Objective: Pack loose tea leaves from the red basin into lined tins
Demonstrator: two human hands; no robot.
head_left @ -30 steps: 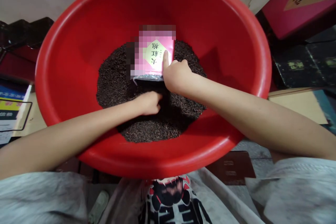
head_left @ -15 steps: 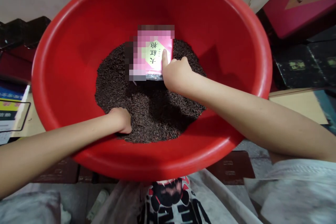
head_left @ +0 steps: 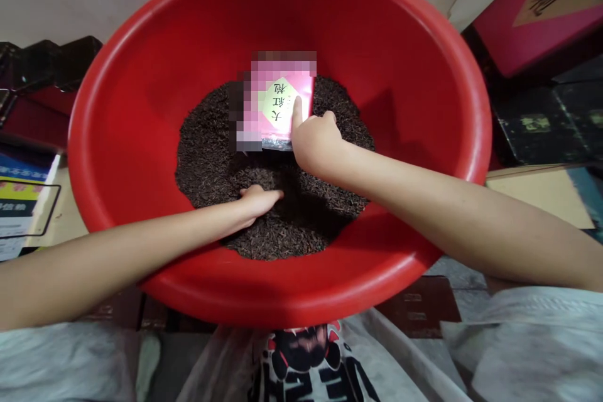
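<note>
A large heap of dark, loose tea leaves (head_left: pixel 202 157) lies in the bottom of a wide red basin (head_left: pixel 117 138). My right hand (head_left: pixel 318 141) grips the near right edge of a pink packet (head_left: pixel 301 81), its index finger laid along the front over a pale label with dark characters. The packet is tilted up above the leaves; its left and far parts are blurred out. Below it, my left hand (head_left: pixel 258 201) reaches into the leaves, one digit stretched out to the right. Its other fingers are mostly hidden under the hand and among the leaves.
At the upper right stands a big pink box (head_left: pixel 509 38) above black boxes (head_left: pixel 522 119). Dark boxes (head_left: pixel 56 63) are stacked at the left, above printed packaging (head_left: pixel 23 195). A brown box (head_left: pixel 419 308) lies below the basin's near rim.
My left hand has moved right across the leaves, from the heap's near left edge toward its middle, and a digit now points out. My right hand still holds the packet. The view has shifted slightly.
</note>
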